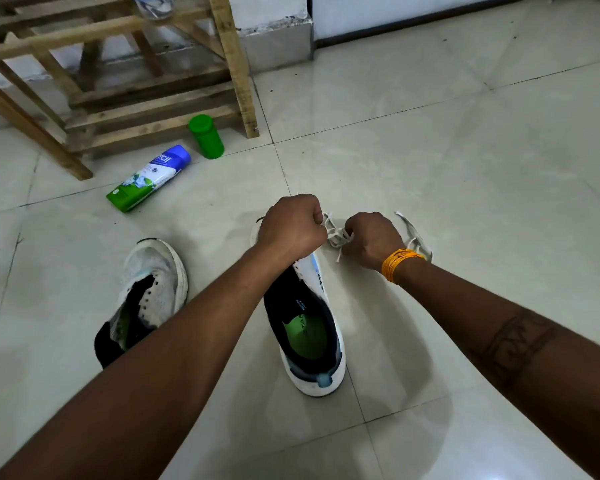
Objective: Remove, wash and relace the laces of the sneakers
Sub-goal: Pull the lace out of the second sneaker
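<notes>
Both your grips are clamped on the lace (338, 235): left hand (291, 226) and right hand (369, 240) pinch it just past the toe of the right shoe (312, 327). You seem to be lacing; next, feed an end through an eyelet.

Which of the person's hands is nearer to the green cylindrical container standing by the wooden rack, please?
The left. The left hand is just below and right of the green container; the right hand is farther right, beyond the lace both hands grip.
</notes>
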`<state>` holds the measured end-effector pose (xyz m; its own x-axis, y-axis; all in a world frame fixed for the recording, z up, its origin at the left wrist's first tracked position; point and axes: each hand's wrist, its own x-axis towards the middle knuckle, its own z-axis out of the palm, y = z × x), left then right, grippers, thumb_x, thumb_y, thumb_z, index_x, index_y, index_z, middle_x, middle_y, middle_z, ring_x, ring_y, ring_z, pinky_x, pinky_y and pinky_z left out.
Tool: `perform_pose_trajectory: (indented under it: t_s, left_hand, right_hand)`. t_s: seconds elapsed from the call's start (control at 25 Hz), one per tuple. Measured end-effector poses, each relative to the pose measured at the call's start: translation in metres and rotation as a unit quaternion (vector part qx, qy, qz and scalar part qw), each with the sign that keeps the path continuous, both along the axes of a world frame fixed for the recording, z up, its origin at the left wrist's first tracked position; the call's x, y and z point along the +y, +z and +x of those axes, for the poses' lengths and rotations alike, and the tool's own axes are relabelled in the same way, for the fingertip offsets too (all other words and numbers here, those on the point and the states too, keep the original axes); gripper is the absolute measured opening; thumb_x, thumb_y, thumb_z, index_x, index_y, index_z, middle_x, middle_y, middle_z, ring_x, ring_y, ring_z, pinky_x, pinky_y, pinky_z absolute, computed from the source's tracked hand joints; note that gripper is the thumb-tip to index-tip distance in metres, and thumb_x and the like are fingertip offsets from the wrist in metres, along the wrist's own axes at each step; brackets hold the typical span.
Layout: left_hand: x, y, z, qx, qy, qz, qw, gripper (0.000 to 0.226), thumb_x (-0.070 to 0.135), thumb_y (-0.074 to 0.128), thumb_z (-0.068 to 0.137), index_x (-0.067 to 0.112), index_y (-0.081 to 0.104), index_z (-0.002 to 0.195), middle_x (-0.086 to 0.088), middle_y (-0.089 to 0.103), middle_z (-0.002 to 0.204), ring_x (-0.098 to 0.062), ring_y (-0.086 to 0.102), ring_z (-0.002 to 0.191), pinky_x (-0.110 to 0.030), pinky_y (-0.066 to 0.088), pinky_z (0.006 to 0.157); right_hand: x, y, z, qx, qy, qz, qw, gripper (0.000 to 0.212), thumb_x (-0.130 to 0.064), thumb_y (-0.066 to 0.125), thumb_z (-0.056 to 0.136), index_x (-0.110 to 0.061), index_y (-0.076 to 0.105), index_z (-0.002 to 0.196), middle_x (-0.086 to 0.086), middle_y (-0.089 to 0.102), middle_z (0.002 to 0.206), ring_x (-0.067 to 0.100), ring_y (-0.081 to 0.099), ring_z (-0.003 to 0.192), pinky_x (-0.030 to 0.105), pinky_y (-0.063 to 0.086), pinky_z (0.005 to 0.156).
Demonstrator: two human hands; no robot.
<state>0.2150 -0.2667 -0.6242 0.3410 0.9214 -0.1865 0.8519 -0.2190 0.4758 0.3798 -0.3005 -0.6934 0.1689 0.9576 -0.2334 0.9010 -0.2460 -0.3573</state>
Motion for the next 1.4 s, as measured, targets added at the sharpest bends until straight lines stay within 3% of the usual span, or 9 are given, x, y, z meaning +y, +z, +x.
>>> perform_pose_trajectory:
  t_s: [0.12, 0.32, 0.4, 0.52, 0.84, 0.96, 1.08, 1.24, 1.4]
  left_hand:
    - [0.007, 0.000, 0.006, -0.025, 0.009, 0.013, 1.000, 0.020, 0.016, 0.051, 0.083, 0.023, 0.069, 0.089, 0.007, 0.070, 0.089, -0.022, 0.065, 0.087, -0.035, 0.056, 0.074]
    - [0.000, 0.014, 0.030, -0.304, 0.023, -0.069, 0.950, 0.032, 0.030, 0.043, 0.102, 0.020, 0.073, 0.099, 0.008, 0.074, 0.093, -0.013, 0.068, 0.088, -0.029, 0.051, 0.081]
    - [-0.007, 0.022, 0.043, -0.396, 0.063, -0.146, 0.904, 0.036, 0.041, 0.046, 0.103, 0.017, 0.071, 0.093, 0.001, 0.070, 0.083, -0.019, 0.066, 0.072, -0.033, 0.052, 0.075]
    - [-0.021, 0.027, 0.057, -0.536, 0.156, -0.272, 0.784, 0.034, 0.045, 0.056, 0.101, 0.014, 0.069, 0.094, -0.010, 0.070, 0.086, -0.025, 0.066, 0.075, -0.036, 0.054, 0.070]
    - [-0.026, 0.025, 0.061, -0.567, 0.331, -0.213, 0.724, 0.028, 0.021, 0.061, 0.096, 0.012, 0.056, 0.070, -0.003, 0.057, 0.064, -0.023, 0.051, 0.056, -0.026, 0.038, 0.050]
    - [-0.026, 0.028, 0.057, -0.578, 0.360, -0.209, 0.702, 0.035, 0.031, 0.062, 0.099, 0.015, 0.049, 0.071, 0.001, 0.047, 0.057, -0.016, 0.044, 0.044, -0.023, 0.037, 0.045]
    - [-0.028, 0.028, 0.064, -0.567, 0.363, -0.198, 0.713, 0.044, 0.044, 0.060, 0.100, 0.018, 0.045, 0.068, 0.003, 0.043, 0.056, -0.015, 0.037, 0.046, -0.024, 0.032, 0.047]
    - [-0.031, 0.019, 0.074, -0.570, 0.367, -0.133, 0.724, 0.048, 0.039, 0.050, 0.105, 0.013, 0.045, 0.065, -0.004, 0.053, 0.061, -0.019, 0.049, 0.054, -0.033, 0.050, 0.055]
    - [-0.039, 0.005, 0.084, -0.613, 0.362, -0.209, 0.671, 0.044, 0.038, 0.048, 0.108, 0.013, 0.050, 0.072, -0.004, 0.070, 0.072, -0.025, 0.067, 0.073, -0.032, 0.056, 0.061]
  right_hand:
    - [-0.006, 0.025, 0.005, 0.061, -0.018, 0.015, 0.998, 0.014, -0.019, 0.079, 0.072, -0.008, 0.072, 0.075, 0.011, 0.067, 0.076, 0.032, 0.062, 0.076, 0.031, 0.043, 0.058]
    - [-0.025, 0.090, 0.001, 0.307, -0.064, 0.080, 0.946, 0.010, -0.012, 0.079, 0.078, -0.014, 0.074, 0.070, 0.006, 0.071, 0.063, 0.022, 0.067, 0.056, 0.033, 0.059, 0.060]
    - [-0.029, 0.103, 0.001, 0.420, -0.106, 0.138, 0.891, 0.006, -0.005, 0.080, 0.080, -0.006, 0.074, 0.079, 0.010, 0.073, 0.069, 0.022, 0.068, 0.060, 0.037, 0.062, 0.064]
    - [-0.032, 0.104, -0.001, 0.463, -0.158, 0.203, 0.848, 0.021, -0.006, 0.083, 0.076, -0.003, 0.064, 0.086, 0.014, 0.071, 0.071, 0.028, 0.070, 0.063, 0.045, 0.062, 0.063]
    - [-0.064, 0.103, -0.017, 0.482, -0.131, 0.198, 0.843, 0.017, 0.000, 0.071, 0.085, -0.012, 0.081, 0.090, 0.006, 0.078, 0.087, 0.027, 0.073, 0.082, 0.045, 0.059, 0.074]
    - [-0.069, 0.097, -0.011, 0.437, -0.181, 0.243, 0.847, 0.008, -0.016, 0.078, 0.086, -0.023, 0.078, 0.090, -0.006, 0.077, 0.093, 0.013, 0.071, 0.087, 0.029, 0.053, 0.071]
    - [-0.070, 0.089, -0.013, 0.546, -0.192, 0.172, 0.797, 0.015, -0.017, 0.074, 0.093, -0.017, 0.074, 0.108, 0.000, 0.076, 0.107, 0.021, 0.073, 0.103, 0.034, 0.061, 0.084]
    - [-0.077, 0.079, -0.026, 0.607, -0.186, 0.179, 0.752, 0.025, -0.009, 0.067, 0.098, -0.013, 0.074, 0.122, 0.006, 0.077, 0.112, 0.025, 0.074, 0.105, 0.040, 0.063, 0.088]
    - [-0.078, 0.069, -0.018, 0.572, -0.214, 0.211, 0.763, 0.028, -0.001, 0.072, 0.092, -0.015, 0.078, 0.115, 0.006, 0.079, 0.102, 0.025, 0.076, 0.094, 0.029, 0.062, 0.077]
